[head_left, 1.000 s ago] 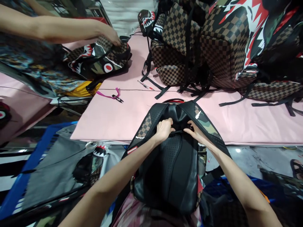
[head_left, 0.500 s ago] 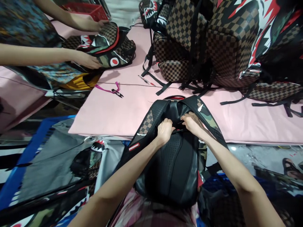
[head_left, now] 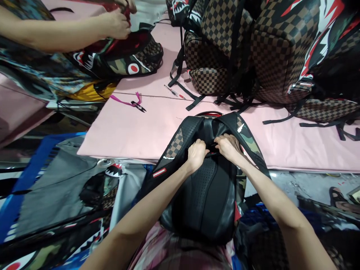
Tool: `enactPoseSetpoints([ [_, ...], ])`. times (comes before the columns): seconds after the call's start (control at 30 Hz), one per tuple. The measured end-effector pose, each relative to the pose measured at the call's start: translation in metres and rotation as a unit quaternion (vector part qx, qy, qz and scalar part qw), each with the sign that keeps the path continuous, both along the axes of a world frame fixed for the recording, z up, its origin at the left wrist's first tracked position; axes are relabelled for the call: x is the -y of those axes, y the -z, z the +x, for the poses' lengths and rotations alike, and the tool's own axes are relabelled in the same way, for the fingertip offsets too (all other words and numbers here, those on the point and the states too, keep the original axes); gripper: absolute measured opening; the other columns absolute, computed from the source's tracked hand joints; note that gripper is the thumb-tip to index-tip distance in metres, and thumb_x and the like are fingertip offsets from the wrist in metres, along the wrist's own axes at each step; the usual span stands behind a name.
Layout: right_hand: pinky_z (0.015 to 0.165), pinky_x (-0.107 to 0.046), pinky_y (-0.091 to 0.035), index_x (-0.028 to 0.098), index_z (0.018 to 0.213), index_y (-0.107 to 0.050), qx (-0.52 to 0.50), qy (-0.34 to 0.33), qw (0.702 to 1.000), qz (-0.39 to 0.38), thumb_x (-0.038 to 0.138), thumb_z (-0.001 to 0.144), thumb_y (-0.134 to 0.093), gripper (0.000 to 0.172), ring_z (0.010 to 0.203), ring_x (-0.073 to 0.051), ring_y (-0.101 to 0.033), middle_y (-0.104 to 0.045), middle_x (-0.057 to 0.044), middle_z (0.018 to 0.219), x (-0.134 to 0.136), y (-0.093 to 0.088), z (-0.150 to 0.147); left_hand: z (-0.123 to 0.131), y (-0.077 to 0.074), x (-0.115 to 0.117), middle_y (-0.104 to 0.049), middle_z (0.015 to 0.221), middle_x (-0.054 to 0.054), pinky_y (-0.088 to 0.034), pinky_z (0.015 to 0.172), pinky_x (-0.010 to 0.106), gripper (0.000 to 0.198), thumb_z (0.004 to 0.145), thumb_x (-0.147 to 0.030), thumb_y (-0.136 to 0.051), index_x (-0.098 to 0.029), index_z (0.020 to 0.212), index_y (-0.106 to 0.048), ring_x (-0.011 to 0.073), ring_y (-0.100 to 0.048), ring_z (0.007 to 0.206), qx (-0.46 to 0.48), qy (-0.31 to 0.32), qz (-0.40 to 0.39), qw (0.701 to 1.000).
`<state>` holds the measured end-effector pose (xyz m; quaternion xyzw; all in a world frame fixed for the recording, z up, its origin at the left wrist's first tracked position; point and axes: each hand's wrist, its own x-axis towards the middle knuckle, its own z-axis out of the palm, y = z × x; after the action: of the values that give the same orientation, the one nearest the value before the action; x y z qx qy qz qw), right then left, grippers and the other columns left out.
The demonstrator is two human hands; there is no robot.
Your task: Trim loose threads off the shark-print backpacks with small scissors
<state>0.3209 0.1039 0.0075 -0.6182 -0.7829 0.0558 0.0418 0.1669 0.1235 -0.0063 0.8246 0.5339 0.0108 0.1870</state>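
A black backpack leans against the table edge, its padded back panel toward me and its top resting on the pink surface. Both shoulder straps, with checkered and camouflage patches, spread to the sides. My left hand is closed on the edge of an opening in the upper back panel. On the other side of that opening, my right hand pinches the backpack at the edge; a small dark piece shows at its fingertips, too small to make out. A strip of red shows inside the opening, between the hands.
Thread snips with a purple ribbon and a pen lie on the pink table. Checkered backpacks are piled at the back right. At the left, a co-worker's hands handle another backpack.
My hands stay at the same opening, nearly unmoved. The co-worker's hands have lifted the other backpack's flap, showing its red inside. My view has shifted slightly.
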Motion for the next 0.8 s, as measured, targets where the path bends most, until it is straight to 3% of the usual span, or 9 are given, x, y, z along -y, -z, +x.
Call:
enactPoseSetpoints([
  [0.27,0.075,-0.028,-0.040,0.019,0.097,-0.065,-0.033,0.025,0.999,-0.029,0.016,0.081,-0.055,0.019,0.087,-0.019,-0.055,-0.067,-0.005,0.090,-0.0011,0.0015,-0.0005,0.0010,0.0048,-0.0013,-0.060,0.097,0.007,-0.044,0.064,0.026,0.020,0.081,-0.028,-0.060,-0.011,0.092,-0.059,0.0184,-0.062,0.081,-0.001,-0.006,0.004,1.000],
  [0.67,0.072,-0.024,-0.040,0.019,0.097,-0.066,-0.084,0.047,0.994,-0.060,0.018,0.079,-0.058,0.019,0.086,-0.017,-0.057,-0.068,-0.004,0.089,-0.0011,0.0047,0.0009,0.0026,0.0016,-0.0002,-0.061,0.100,0.006,-0.043,0.063,0.024,0.020,0.082,-0.031,-0.059,-0.013,0.091,-0.061,0.0171,-0.062,0.083,-0.015,-0.019,-0.010,1.000],
  [0.8,0.071,-0.026,-0.042,0.020,0.094,-0.065,-0.190,0.083,0.975,-0.073,0.022,0.079,-0.057,0.017,0.080,-0.017,-0.059,-0.067,-0.002,0.083,-0.0022,0.0095,-0.0010,0.0028,0.0023,-0.0008,-0.061,0.100,0.007,-0.044,0.065,0.025,0.021,0.082,-0.032,-0.058,-0.013,0.091,-0.062,0.0180,-0.063,0.083,-0.016,-0.029,-0.019,0.999],
])
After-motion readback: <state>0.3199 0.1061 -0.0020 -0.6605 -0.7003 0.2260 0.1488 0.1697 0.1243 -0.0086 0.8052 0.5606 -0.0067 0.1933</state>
